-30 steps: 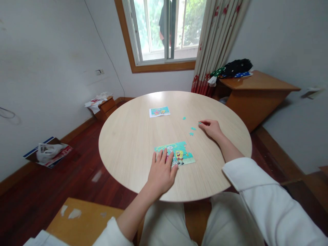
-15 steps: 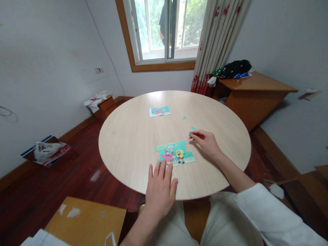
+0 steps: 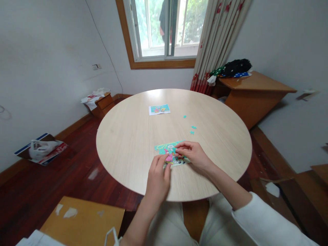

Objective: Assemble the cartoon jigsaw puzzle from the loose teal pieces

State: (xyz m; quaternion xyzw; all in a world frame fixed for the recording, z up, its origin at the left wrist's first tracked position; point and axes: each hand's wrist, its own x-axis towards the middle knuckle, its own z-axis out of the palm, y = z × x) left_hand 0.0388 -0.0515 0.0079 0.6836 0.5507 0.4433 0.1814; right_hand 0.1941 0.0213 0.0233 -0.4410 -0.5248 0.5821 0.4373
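A small cartoon jigsaw puzzle [image 3: 164,149] lies near the front of the round wooden table [image 3: 128,136]. My right hand [image 3: 194,155] rests on the puzzle's right half, fingers curled in a pinch over it; what it holds is hidden. My left hand [image 3: 157,179] lies at the puzzle's lower left edge, fingers stretched and touching it. Three loose teal pieces [image 3: 193,127] lie on the table beyond the puzzle to the right. A small reference picture [image 3: 159,109] lies farther back.
A wooden side desk [image 3: 253,90] with dark clothes stands at the right by a curtain [image 3: 217,41]. A low cabinet [image 3: 104,102] with papers sits at the left wall. A bag on a board [image 3: 39,150] lies on the floor. A wooden surface [image 3: 82,222] is at bottom left.
My right hand came back from the loose pieces at the right and now sits on the puzzle. My left hand slid slightly back, then returned to the puzzle's lower left edge.
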